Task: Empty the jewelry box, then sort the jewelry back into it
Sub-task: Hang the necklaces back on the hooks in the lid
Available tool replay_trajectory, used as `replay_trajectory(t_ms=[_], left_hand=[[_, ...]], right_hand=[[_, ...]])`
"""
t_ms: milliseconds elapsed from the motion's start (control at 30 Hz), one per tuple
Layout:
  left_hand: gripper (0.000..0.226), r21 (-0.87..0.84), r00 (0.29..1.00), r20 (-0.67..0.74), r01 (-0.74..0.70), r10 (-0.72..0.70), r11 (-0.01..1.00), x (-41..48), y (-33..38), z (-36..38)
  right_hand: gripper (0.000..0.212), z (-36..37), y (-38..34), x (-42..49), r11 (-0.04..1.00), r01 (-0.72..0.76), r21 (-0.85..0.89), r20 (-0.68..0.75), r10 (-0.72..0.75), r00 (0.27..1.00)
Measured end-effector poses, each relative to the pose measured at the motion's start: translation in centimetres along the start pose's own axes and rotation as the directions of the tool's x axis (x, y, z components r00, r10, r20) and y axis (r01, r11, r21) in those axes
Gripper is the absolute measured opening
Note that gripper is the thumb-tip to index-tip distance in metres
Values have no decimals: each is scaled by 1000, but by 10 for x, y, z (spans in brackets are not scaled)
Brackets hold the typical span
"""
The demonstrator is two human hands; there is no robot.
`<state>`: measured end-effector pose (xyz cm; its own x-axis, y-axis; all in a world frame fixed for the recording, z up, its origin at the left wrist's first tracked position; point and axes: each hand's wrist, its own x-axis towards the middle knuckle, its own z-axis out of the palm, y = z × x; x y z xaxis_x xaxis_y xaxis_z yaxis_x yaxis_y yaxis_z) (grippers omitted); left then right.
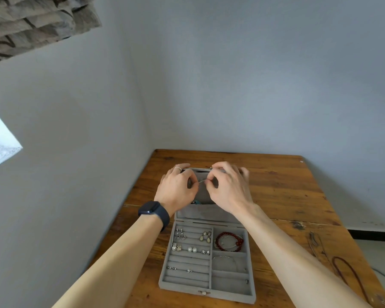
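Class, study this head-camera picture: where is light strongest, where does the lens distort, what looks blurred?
Head view: the bright patch at the left edge is washed out, light elsewhere soft. Head view: wide-angle stretch tilts the wall corner and splays the table. Head view: the far fingers of the right hand smear slightly; the thin chain it pinches is barely resolved.

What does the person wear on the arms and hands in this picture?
The left hand has a thin silver ring on one finger, and a dark smartwatch with a dark band sits on its wrist. The right hand shows no ring or watch. No sleeves are in view.
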<state>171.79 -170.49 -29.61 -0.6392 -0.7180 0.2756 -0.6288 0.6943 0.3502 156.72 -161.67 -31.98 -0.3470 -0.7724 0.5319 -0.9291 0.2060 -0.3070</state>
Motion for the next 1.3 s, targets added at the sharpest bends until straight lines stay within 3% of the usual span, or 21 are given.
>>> replay_trajectory(t_ms=[200,367,567,667,767,867,1000,1167,1300], left_hand=[[19,73,992,-115,51,-43,996,2,6,1],[20,150,983,-180,71,-43,986,-1,10,5],[13,107,990,-136,46,-31,993,-1,6,5],[27,103,997,-78,1,7,995,-3,1,5],[39,122,999,-7,-43,44,992,-5,-2,2],[29,109,997,5,-71,71,992,-8,-5,-4],[24,129,991,-34,-124,129,984,-19,-2,-11],[39,88,977,-126,-165,175,982,-57,21,-11],[52,71,970,-107,-214,220,974,-109,46,8]], right_hand=[[9,3,-12,2,994,-113,-7,-137,111,984],[11,2,-20,2,990,-137,-33,-155,131,979],[12,2,-10,-8,994,-12,-113,-35,8,999],[8,1,-4,-14,994,35,-106,58,-29,998],[18,-3,2,-23,993,90,-77,132,-79,988],[26,-10,6,-33,993,118,-32,111,-113,987],[29,-25,3,-55,998,54,24,37,-55,998],[29,-53,-3,-109,997,-21,71,-24,22,999],[30,-77,-12,-173,989,-98,113,-64,105,992]])
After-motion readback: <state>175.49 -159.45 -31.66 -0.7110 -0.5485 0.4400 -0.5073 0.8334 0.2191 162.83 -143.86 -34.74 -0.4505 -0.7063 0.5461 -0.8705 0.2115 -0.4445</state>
